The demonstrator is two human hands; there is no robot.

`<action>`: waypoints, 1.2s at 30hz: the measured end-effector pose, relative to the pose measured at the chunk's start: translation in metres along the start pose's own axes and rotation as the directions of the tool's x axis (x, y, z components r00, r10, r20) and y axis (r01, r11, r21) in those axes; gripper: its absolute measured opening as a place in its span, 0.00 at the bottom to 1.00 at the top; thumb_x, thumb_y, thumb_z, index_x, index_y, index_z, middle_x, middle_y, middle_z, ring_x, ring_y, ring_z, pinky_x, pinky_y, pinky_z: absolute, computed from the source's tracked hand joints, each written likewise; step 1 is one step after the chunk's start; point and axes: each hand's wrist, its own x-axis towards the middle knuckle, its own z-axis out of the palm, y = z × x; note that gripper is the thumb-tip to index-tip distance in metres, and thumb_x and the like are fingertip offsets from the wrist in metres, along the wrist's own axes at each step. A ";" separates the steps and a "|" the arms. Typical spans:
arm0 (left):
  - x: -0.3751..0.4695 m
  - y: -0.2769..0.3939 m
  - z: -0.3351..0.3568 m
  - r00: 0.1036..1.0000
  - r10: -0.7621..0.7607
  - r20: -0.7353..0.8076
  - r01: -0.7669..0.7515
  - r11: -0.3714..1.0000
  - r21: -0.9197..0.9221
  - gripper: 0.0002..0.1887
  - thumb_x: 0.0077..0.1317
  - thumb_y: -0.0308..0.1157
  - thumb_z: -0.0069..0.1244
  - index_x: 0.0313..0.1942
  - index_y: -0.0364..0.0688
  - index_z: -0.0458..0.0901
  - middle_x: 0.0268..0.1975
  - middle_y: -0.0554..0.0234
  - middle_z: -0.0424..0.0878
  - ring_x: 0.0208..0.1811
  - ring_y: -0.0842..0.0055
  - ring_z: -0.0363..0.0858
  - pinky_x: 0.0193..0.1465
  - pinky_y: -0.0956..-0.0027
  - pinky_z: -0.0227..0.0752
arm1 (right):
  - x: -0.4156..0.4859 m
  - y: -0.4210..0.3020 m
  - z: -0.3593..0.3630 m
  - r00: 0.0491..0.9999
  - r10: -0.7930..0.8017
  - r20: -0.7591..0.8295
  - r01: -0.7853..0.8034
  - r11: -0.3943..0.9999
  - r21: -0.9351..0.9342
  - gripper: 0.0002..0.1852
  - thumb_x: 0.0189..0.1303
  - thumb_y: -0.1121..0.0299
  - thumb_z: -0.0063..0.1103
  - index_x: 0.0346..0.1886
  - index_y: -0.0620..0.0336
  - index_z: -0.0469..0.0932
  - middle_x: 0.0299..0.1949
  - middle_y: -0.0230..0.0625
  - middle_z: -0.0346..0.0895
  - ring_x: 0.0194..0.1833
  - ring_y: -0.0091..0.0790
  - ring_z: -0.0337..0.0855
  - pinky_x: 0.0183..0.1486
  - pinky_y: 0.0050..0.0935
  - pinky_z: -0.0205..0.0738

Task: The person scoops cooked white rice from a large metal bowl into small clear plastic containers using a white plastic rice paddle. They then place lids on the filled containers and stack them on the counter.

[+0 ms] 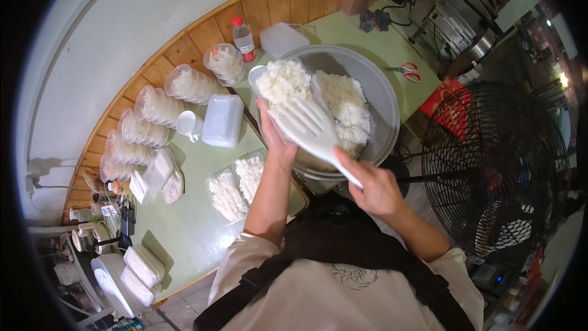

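Observation:
My left hand (278, 134) holds a clear plastic container (257, 73) heaped with cooked white rice (284, 82), tilted over the near left part of a large metal pot (388, 101). A white slotted plastic rice paddle (312, 131) is gripped by its handle in my right hand (374, 188); its slotted end rests against the rice in the container. More rice (347, 105) lies in the pot, beyond the paddle. On the green table to the left, beside my left forearm, two clear rectangular containers (228, 196) hold rice.
Stacked clear tubs (190, 85), a white mug (189, 125), an upturned plastic container stack (223, 121) and a red-capped bottle (244, 39) stand along the left. Scissors (405, 72) lie beyond the pot. A black caged fan (496, 170) is close on the right. Packed containers (144, 266) sit at lower left.

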 end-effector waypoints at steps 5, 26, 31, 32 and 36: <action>-0.005 0.002 0.000 0.997 -0.034 -0.063 0.033 0.999 -0.012 0.36 0.70 0.62 0.33 0.68 0.45 0.61 0.66 0.56 0.68 0.65 0.59 0.68 0.67 0.54 0.63 | 0.000 0.020 -0.006 0.992 -0.005 -0.125 0.031 0.978 0.207 0.39 0.51 0.78 0.58 0.69 0.38 0.65 0.28 0.43 0.78 0.26 0.47 0.81 0.32 0.41 0.79; -0.259 0.178 -0.283 0.763 0.433 -0.480 -0.431 0.894 0.122 0.29 0.72 0.51 0.34 0.66 0.43 0.65 0.66 0.54 0.69 0.66 0.56 0.67 0.70 0.47 0.57 | 0.146 0.155 0.162 0.890 0.312 0.332 -0.260 0.946 -0.193 0.26 0.66 0.71 0.43 0.67 0.64 0.61 0.40 0.52 0.81 0.39 0.49 0.84 0.43 0.43 0.79; -0.273 0.180 -0.358 0.640 0.474 -0.605 -0.263 0.875 0.407 0.28 0.72 0.51 0.34 0.63 0.42 0.68 0.61 0.54 0.74 0.60 0.59 0.73 0.64 0.51 0.64 | 0.111 0.109 0.090 0.764 0.119 0.634 0.181 0.904 -0.387 0.27 0.65 0.67 0.49 0.68 0.59 0.63 0.34 0.49 0.80 0.32 0.45 0.83 0.38 0.41 0.80; -0.277 0.188 -0.367 0.571 0.577 -0.584 -0.181 0.782 0.596 0.27 0.72 0.51 0.35 0.62 0.42 0.69 0.59 0.53 0.75 0.58 0.60 0.75 0.61 0.53 0.67 | 0.116 0.110 0.074 0.729 0.114 0.675 0.176 0.922 -0.345 0.27 0.65 0.67 0.49 0.68 0.58 0.63 0.33 0.48 0.80 0.32 0.44 0.83 0.38 0.40 0.80; -0.285 0.223 -0.366 -0.062 0.943 -0.326 0.217 0.331 0.918 0.21 0.70 0.42 0.39 0.53 0.34 0.74 0.47 0.51 0.81 0.44 0.66 0.80 0.46 0.62 0.75 | 0.131 0.102 0.075 0.894 0.278 0.350 -0.155 0.927 -0.341 0.28 0.64 0.72 0.49 0.68 0.60 0.62 0.33 0.49 0.79 0.32 0.46 0.83 0.37 0.43 0.79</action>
